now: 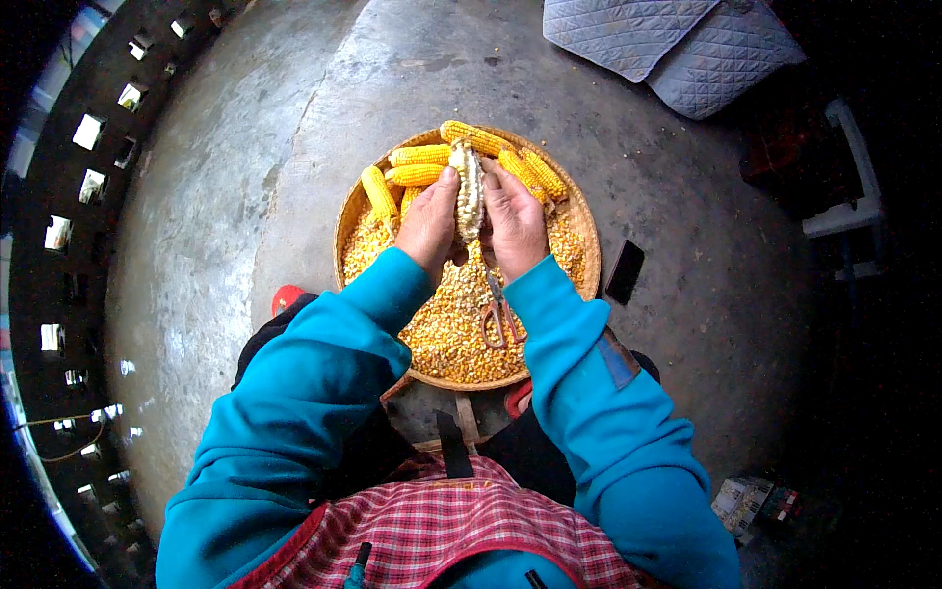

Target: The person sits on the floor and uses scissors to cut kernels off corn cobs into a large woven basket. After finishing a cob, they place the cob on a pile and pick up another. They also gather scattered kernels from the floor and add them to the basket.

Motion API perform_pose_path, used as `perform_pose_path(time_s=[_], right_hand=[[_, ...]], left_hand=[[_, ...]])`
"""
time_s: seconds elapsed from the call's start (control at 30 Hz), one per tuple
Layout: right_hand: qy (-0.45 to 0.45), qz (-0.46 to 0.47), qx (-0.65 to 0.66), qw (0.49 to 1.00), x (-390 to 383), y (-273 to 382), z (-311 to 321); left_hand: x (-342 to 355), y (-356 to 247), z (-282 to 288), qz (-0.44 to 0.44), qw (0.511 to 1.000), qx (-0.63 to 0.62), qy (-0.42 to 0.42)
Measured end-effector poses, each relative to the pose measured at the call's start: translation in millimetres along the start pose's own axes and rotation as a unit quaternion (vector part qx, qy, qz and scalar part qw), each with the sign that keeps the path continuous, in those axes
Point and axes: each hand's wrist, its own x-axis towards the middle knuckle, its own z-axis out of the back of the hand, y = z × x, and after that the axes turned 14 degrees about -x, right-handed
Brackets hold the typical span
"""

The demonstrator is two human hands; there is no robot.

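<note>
Both my hands grip one pale corn cob [469, 196], held upright over a round woven basket [341, 221]. My left hand [433, 218] closes on its left side, the thumb near the upper part. On the other side my right hand [515, 218] has its thumb and fingers against the cob. Part of the cob still carries whitish kernels. Below my hands lies a heap of loose yellow kernels [446, 334]. Scissors with reddish handles [498, 319] rest on the kernels. Several whole yellow corn cobs [420, 155] line the basket's far rim.
A black phone [625, 272] lies on the concrete floor right of the basket. Grey quilted padding [677, 49] is spread at the far right, with a dark red crate [785, 152] near it. A wall with square openings [83, 187] curves along the left.
</note>
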Motion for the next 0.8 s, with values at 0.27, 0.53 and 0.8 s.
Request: perform_pose_path(time_s=[0.27, 0.53, 0.8], right_hand=[[-0.042, 0.143, -0.199, 0.969, -3.4, -1.2, -3.0], [-0.001, 0.023, 0.083, 0.996, -0.7, -1.5, -2.6], [-0.034, 0.167, -0.171, 0.971, -7.3, 10.7, -5.2]], left_hand=[[4.6, 8.6, 3.9, -0.02, 1.0, -0.006, 0.008], [2.6, 7.0, 3.3, 0.027, 0.999, -0.043, 0.013], [7.5, 11.2, 2.9, -0.009, 0.997, -0.072, 0.006]])
